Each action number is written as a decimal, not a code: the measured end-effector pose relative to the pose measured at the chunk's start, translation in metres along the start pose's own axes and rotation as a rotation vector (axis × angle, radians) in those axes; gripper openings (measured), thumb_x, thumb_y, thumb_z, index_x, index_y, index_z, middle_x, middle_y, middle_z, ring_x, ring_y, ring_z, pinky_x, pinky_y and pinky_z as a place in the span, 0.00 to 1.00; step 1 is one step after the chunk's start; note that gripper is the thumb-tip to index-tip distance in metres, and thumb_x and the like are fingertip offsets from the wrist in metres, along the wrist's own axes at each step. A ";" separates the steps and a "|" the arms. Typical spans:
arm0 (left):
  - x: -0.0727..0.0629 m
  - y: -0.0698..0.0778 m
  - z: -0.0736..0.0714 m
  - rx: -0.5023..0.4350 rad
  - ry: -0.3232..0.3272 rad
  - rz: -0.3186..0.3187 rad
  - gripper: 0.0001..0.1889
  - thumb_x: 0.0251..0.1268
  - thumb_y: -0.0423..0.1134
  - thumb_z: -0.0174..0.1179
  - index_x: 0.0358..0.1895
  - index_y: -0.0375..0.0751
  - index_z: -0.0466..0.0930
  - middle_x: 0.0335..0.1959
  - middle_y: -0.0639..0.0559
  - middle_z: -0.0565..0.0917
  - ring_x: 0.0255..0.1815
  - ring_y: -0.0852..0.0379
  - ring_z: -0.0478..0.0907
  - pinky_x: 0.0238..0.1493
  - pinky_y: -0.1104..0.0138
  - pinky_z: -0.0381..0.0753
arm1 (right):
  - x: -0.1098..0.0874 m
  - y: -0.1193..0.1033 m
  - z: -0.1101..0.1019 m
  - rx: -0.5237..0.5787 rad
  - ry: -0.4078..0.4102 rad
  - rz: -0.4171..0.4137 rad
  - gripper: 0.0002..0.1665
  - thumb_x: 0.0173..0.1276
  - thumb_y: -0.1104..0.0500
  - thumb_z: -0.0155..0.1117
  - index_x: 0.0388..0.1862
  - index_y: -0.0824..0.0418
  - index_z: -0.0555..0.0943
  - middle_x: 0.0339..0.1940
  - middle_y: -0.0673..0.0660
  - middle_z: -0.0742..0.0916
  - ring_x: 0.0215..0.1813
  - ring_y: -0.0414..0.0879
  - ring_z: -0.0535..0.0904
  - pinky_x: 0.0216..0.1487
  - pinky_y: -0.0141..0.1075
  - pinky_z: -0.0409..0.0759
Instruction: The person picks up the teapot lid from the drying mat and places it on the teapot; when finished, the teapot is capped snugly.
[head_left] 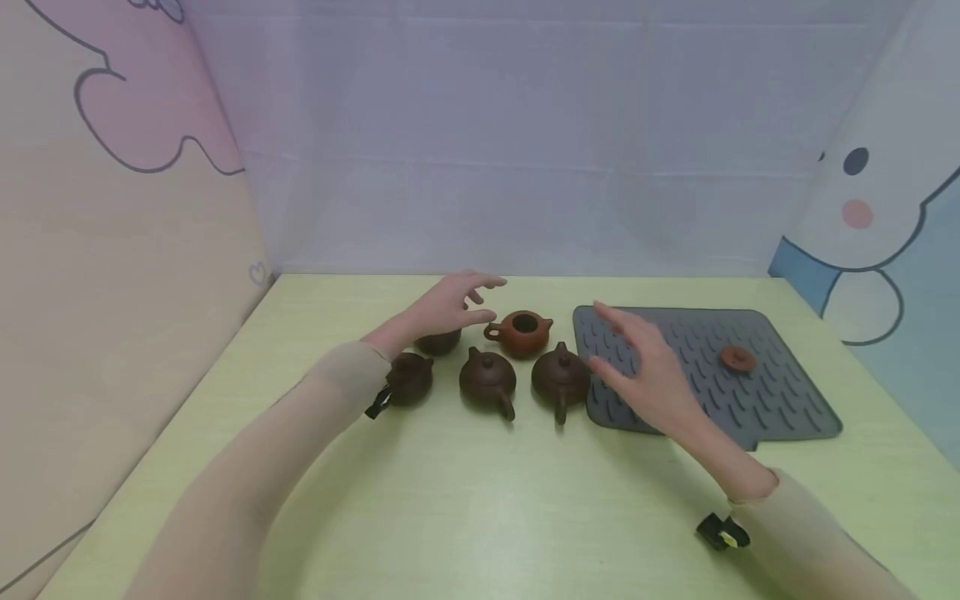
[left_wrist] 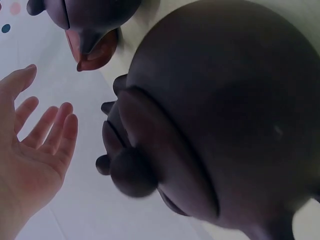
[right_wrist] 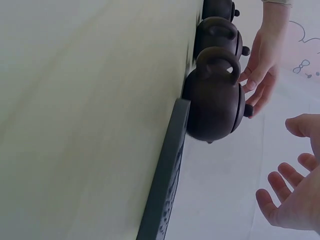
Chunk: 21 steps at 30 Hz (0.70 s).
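Observation:
An orange-brown teapot (head_left: 525,340) without a lid stands at the back of the group, its round opening showing. My left hand (head_left: 453,307) hovers at its left, empty, with fingers reaching out and thumb apart. Beneath that hand a dark brown teapot (head_left: 441,343) is partly hidden. My right hand (head_left: 651,375) is held over the near left part of the grey mat (head_left: 675,325), fingers spread and holding nothing. Close to its thumb stands a lidded dark teapot (head_left: 560,377). On the mat's right side lies the small orange-brown lid (head_left: 738,359).
Another lidded dark teapot (head_left: 487,377) stands in the front row with its handle toward me. A further dark teapot (head_left: 411,380) sits beside my left wrist, partly covered by the sleeve. The pale yellow table (head_left: 480,500) ends at a white cloth (head_left: 525,167).

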<state>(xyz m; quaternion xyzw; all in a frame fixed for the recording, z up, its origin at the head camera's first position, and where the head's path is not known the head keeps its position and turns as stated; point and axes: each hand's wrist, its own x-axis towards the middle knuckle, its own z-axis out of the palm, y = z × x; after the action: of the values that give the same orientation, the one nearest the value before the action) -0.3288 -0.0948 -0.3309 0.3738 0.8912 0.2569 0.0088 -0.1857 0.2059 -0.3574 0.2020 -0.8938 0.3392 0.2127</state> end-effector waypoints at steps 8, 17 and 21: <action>0.015 0.003 0.007 -0.075 -0.089 -0.028 0.33 0.66 0.40 0.65 0.73 0.43 0.66 0.70 0.43 0.72 0.60 0.40 0.80 0.61 0.54 0.80 | -0.010 0.014 -0.011 -0.064 -0.002 -0.023 0.42 0.65 0.61 0.70 0.76 0.52 0.65 0.68 0.59 0.77 0.61 0.55 0.75 0.54 0.53 0.77; 0.021 -0.001 0.016 -0.020 -0.203 -0.083 0.33 0.67 0.40 0.62 0.73 0.42 0.64 0.68 0.37 0.73 0.59 0.44 0.82 0.62 0.57 0.79 | -0.016 0.029 -0.025 -0.114 -0.006 -0.035 0.44 0.64 0.64 0.70 0.76 0.51 0.64 0.67 0.61 0.78 0.60 0.55 0.74 0.54 0.53 0.77; 0.021 0.000 0.018 -0.003 -0.237 -0.106 0.32 0.68 0.40 0.61 0.73 0.42 0.64 0.67 0.37 0.74 0.58 0.45 0.82 0.61 0.58 0.80 | -0.018 0.039 -0.033 -0.160 0.022 -0.054 0.45 0.62 0.66 0.71 0.76 0.53 0.64 0.66 0.62 0.78 0.60 0.55 0.74 0.53 0.49 0.76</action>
<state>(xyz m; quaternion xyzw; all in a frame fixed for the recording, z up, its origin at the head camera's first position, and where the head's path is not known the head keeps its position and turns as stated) -0.3407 -0.0725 -0.3433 0.3539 0.9020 0.2116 0.1282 -0.1819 0.2596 -0.3645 0.2048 -0.9098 0.2632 0.2470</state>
